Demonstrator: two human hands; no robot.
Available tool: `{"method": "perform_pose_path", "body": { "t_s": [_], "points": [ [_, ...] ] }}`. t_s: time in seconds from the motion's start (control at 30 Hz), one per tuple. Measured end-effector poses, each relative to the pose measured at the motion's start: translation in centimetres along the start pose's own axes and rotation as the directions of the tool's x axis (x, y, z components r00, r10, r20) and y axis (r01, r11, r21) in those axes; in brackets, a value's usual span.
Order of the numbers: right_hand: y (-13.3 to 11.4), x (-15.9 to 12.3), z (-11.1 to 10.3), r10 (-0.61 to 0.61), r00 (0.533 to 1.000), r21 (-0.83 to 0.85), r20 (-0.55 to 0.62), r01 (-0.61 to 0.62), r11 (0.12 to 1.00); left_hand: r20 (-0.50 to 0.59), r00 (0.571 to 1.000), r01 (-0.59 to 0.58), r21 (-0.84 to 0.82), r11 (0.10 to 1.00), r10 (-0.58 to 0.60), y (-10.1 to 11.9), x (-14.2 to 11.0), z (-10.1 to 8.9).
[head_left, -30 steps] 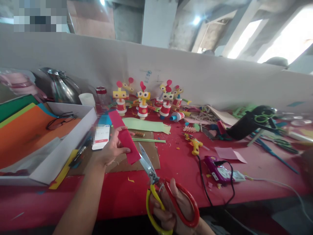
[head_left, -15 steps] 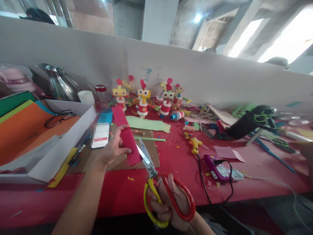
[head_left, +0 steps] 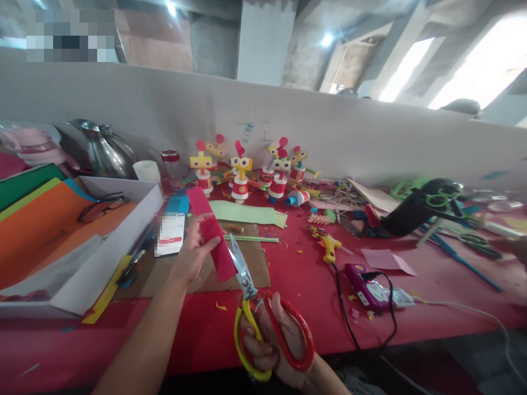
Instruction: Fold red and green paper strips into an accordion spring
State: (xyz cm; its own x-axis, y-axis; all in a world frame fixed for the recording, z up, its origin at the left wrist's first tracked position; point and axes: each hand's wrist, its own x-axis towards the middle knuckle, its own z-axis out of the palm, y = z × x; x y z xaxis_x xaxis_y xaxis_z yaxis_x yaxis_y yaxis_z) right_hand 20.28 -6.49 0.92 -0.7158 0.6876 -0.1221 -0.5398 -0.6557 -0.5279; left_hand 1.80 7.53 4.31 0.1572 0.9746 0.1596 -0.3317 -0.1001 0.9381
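Observation:
My left hand (head_left: 194, 254) pinches a long strip of red paper (head_left: 211, 232) and holds it up over a brown cardboard mat (head_left: 206, 269). My right hand (head_left: 269, 343) grips scissors (head_left: 255, 307) with one yellow and one red handle. Their blades point up and left and touch the strip's lower right edge. Behind the strip lies a pale green paper sheet (head_left: 247, 212). Several paper-cup figures (head_left: 241, 174) with yellow heads stand at the back by the grey partition.
A white box (head_left: 102, 249) with orange and green sheets and eyeglasses (head_left: 102, 204) sits at left. A phone (head_left: 171, 233), a metal kettle (head_left: 105, 153), a yellow glue gun (head_left: 329, 247), a purple device (head_left: 368, 288) with black cable and craft clutter lie on the red table (head_left: 432, 280).
The scissors and my right hand have shifted a little left and closer to the strip. The blades have narrowed onto the paper's edge. The strip tilts slightly more upright.

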Motion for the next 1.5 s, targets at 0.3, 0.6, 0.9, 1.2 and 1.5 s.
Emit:
{"method": "perform_pose_path", "body": {
  "t_s": [0.3, 0.6, 0.9, 1.2, 1.5],
  "points": [
    [-0.3, 1.1, 0.1, -0.023, 1.000, -0.005, -0.018, 0.023, 1.000, -0.134, 0.991, -0.023, -0.023, 0.999, 0.019, -0.4, 0.3, -0.3],
    [-0.7, 1.3, 0.4, -0.028, 1.000, -0.018, -0.005, 0.028, 0.999, 0.034, 0.999, -0.022, -0.075, 0.997, 0.025, 0.4, 0.1, 0.0],
    [-0.4, 0.2, 0.3, -0.047, 0.999, -0.021, 0.022, 0.047, 0.999, 0.076, 0.997, -0.002, -0.040, 0.999, 0.005, 0.2, -0.2, -0.4],
    [-1.1, 1.4, 0.9, -0.045, 0.999, -0.003, 0.003, 0.045, 0.999, 0.111, 0.993, 0.039, -0.012, 0.999, -0.037, 0.4, -0.3, -0.2],
    [-1.2, 0.7, 0.7, -0.036, 0.999, -0.055, -0.006, 0.036, 0.998, 0.093, 0.996, 0.013, -0.039, 0.999, -0.010, 0.0, -0.2, 0.0]
  ]
}}
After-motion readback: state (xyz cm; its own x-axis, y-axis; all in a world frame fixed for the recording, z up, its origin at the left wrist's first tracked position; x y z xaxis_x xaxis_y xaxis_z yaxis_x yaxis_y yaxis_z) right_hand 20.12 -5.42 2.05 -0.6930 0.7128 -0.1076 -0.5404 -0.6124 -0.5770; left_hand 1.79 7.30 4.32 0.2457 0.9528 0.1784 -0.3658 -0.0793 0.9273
